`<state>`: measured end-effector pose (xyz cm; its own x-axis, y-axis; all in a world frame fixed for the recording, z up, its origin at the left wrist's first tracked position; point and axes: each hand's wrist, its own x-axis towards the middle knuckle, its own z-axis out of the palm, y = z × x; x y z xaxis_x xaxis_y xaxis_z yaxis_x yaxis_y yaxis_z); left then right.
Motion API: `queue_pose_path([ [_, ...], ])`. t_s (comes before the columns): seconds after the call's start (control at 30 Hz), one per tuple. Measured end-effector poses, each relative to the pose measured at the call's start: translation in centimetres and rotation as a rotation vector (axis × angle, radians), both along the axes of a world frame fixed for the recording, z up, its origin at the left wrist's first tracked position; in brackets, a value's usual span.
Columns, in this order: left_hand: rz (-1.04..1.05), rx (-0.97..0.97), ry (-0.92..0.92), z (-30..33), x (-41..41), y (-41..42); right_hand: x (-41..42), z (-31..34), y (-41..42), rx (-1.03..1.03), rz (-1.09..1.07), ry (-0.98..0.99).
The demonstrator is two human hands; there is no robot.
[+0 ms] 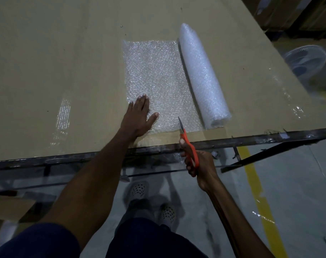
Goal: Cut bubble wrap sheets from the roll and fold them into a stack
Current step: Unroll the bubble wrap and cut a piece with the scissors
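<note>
Holding the sheet: the left hand (139,116) lies flat on the near left part of the unrolled bubble wrap (156,79), fingers straight and spread, thumb out toward the scissors; this looks meant to pin the light film so it does not slide or bunch under the blades.
Scissors: the right hand (197,162) grips the orange handles of the scissors (186,140), fingers curled through and around them; the blades point away from the person, and the tips reach the sheet's near edge, just left of the roll.
Blade state: too narrow in this view to tell whether the blades are parted.
Roll: the roll (201,75) lies on its side on the table (65,62), touching the right edge of the unrolled sheet, which is joined to it; its weight likely anchors that side.
Cut line: judging by where the blades point, the cut would run alongside the roll, front to back.
Table edge: the sheet ends near the front edge, so the scissor hand can work from off the table.
Stack: no folded sheets can be seen on the table.
Stage: probably the start of a cut.
</note>
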<state>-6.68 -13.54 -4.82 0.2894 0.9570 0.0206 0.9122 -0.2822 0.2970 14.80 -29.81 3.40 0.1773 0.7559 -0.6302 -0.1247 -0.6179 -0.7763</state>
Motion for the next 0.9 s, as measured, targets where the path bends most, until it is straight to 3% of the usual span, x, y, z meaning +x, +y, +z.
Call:
queue_pose_path([
  [0.9,0.003,-0.003,0.002,-0.2,-0.1,-0.2,0.3,0.3,1.7,0.019,0.039,-0.062],
])
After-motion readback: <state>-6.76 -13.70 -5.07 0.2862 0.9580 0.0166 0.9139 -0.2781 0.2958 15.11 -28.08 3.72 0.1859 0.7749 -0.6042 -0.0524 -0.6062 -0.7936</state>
